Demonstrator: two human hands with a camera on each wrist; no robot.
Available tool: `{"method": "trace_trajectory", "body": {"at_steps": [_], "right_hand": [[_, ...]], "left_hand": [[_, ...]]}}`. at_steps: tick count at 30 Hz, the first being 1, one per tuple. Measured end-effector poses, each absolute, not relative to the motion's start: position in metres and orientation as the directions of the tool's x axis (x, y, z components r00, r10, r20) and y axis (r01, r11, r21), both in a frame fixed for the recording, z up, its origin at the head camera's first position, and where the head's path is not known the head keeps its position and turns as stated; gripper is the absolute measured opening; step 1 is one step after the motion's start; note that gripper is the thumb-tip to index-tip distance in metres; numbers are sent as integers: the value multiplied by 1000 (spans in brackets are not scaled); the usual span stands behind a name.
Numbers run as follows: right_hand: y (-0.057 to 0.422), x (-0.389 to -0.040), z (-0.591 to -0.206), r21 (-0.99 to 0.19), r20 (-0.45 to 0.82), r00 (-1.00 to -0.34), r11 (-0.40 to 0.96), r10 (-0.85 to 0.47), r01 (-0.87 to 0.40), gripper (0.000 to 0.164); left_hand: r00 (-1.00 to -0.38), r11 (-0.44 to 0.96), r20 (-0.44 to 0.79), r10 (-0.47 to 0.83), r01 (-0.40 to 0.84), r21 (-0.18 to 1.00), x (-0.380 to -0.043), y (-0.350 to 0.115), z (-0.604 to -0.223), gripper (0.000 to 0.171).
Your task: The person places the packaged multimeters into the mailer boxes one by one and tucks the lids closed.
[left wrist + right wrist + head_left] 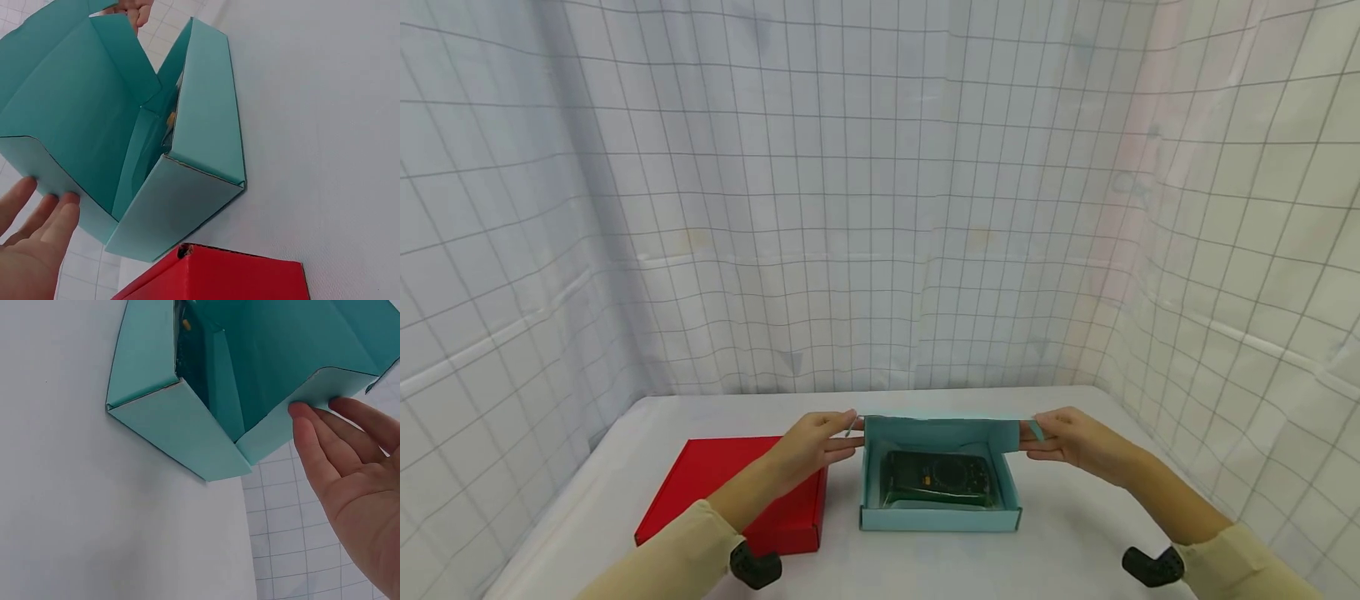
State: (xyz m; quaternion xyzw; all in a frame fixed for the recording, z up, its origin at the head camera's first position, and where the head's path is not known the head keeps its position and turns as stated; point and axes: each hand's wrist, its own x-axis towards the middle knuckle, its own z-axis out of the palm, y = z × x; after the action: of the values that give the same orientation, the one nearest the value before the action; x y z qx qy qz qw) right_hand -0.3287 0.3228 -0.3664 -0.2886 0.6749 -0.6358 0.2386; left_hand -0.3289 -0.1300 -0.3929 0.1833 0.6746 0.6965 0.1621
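Note:
A teal cardboard box (940, 521) stands on the table with its hinged lid (943, 429) raised. Inside lies a dark multimeter (938, 477) in clear plastic, its round dial facing up. My left hand (816, 442) is at the lid's left side; in the left wrist view, its nearly straight fingertips touch the outside of the lid's side flap (47, 172). On the opposite side, my right hand (1075, 446) touches the other side flap (275, 428) with extended fingers, as the right wrist view shows.
A closed red box (715, 471) lies just left of the teal one, partly under my left forearm. The white table (940, 567) is bordered by white grid-patterned curtains (880, 208) at the back and both sides.

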Motion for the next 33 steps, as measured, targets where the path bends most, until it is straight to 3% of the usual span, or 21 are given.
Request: {"method": "trace_trajectory", "body": {"at_steps": [7,19,33], "right_hand": [[323,-326,-368,-996,54,-690,13,-722,-91,39],[324,-320,-375,-990,30,-653,67,-757,-123,39],[323,-313,-385,-971,27,-658,138,-752,-197,41]], "left_hand": [[-880,-38,55,471,42,998,-326,-132,-396,56],[-863,12,7,506,15,1000,-322,-137,-402,57],[-846,33,-31,533,-16,999,-317,-140,-407,56]]}}
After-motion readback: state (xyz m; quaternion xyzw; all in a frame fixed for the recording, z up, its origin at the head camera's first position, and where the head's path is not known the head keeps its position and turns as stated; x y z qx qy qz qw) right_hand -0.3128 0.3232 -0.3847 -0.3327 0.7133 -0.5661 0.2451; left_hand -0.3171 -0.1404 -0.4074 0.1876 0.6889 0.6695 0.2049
